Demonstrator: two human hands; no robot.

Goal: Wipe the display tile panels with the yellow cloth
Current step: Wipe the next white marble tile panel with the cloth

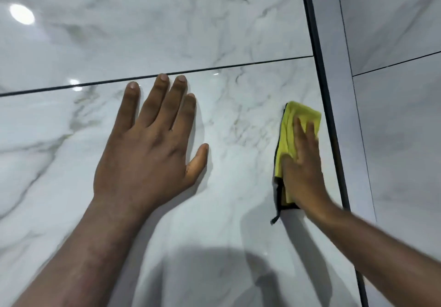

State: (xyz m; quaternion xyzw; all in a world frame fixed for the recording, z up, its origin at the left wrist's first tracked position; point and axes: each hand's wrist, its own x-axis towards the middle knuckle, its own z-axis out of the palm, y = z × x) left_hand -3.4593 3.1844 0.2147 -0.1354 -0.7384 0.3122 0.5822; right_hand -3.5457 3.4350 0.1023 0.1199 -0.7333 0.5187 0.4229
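Head view: wiping in hand on the lower tile panel (238, 120), glossy and marble-veined, just beneath the dark joint line (214, 68). Presses the folded yellow cloth (290, 134) flat to that panel with the right hand (301, 170), fingers straight and laid over the fabric, nothing pinched or curled round it. Slightly blurred there, so probably mid-stroke. Sits just beside the black frame strip (319, 68) at the panel's right edge, with a dark hem and a loose thread (274, 220) trailing below the palm. Braces with the left hand (148, 144), open, palm and fingers spread flat on the same panel, fingertips almost at the joint, holding nothing, well apart from the cloth.

Judging by position: working the right margin, with the breadth toward the left, the upper tile panel (167, 32) and the neighbouring panel (393, 139) past the strip probably yet to do. Next calls for even pressure, overlapping sweeps leftward or downward, and lifting the bracing hand clear of the cloth's path to spare the gloss from prints.
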